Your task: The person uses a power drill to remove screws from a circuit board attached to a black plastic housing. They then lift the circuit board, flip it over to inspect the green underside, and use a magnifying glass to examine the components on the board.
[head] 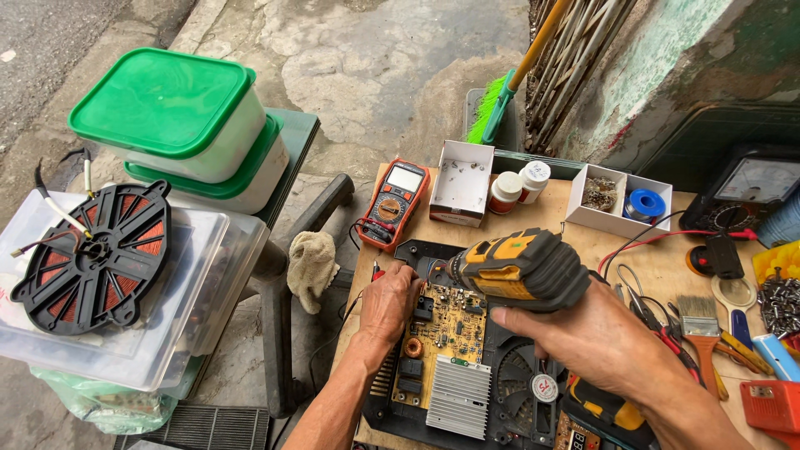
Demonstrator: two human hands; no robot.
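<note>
Two hands share the work as we see it: our right hand (600,337) grips the yellow cordless screwdriver (521,268), tip down on the yellow circuit board (450,325) on the surface (550,218), while our left hand (390,302) curls at the board's edge, seemingly steadying it.

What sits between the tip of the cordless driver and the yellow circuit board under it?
Nothing visible. The right hand holds the cordless driver with its nose pointed at the upper edge of the circuit board. The left hand rests on the board's left edge, beside the tip, not under it.
</note>
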